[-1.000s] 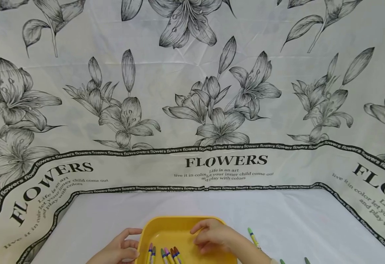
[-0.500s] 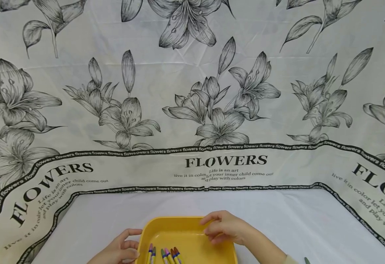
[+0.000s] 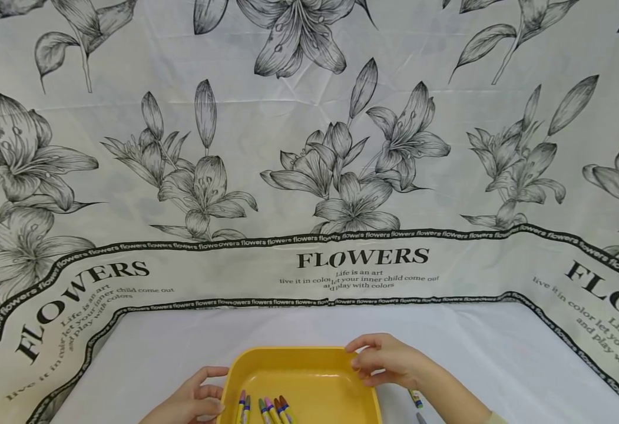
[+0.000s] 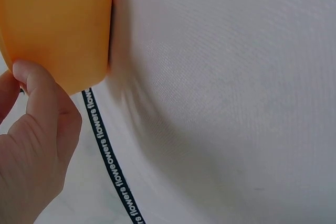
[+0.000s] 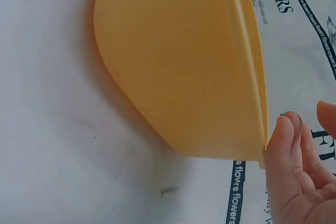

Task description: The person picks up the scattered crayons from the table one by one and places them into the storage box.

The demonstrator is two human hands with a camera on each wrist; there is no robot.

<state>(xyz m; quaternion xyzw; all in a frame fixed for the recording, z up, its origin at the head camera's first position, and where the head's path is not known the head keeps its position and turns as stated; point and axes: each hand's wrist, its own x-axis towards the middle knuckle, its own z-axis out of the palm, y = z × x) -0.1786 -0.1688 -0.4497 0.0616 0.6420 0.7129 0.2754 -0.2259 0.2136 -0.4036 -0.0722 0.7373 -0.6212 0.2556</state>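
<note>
A yellow plastic tray [image 3: 314,386] sits on the white table cover at the bottom of the head view. Several crayons [image 3: 268,409] in yellow wrappers lie along its left side, with purple, green, pink and brown tips. My left hand [image 3: 189,400] holds the tray at its left rim; in the left wrist view its fingertips [image 4: 23,69] meet the rim. Over at the right rim is my right hand [image 3: 389,362], its fingers loosely bent and the tips right at the edge. In the right wrist view nothing shows between thumb and fingers of this hand [image 5: 302,182].
Right of the tray, partly behind my right forearm, a green crayon [image 3: 416,399] lies on the white table cover [image 3: 182,335]. A grey-tipped crayon [image 3: 421,418] shows at the bottom edge. A flower-printed cloth [image 3: 309,147] hangs behind and around the table.
My right hand has moved right, from over the inside of the tray to its right rim. The left hand, tray and crayons in it have stayed put.
</note>
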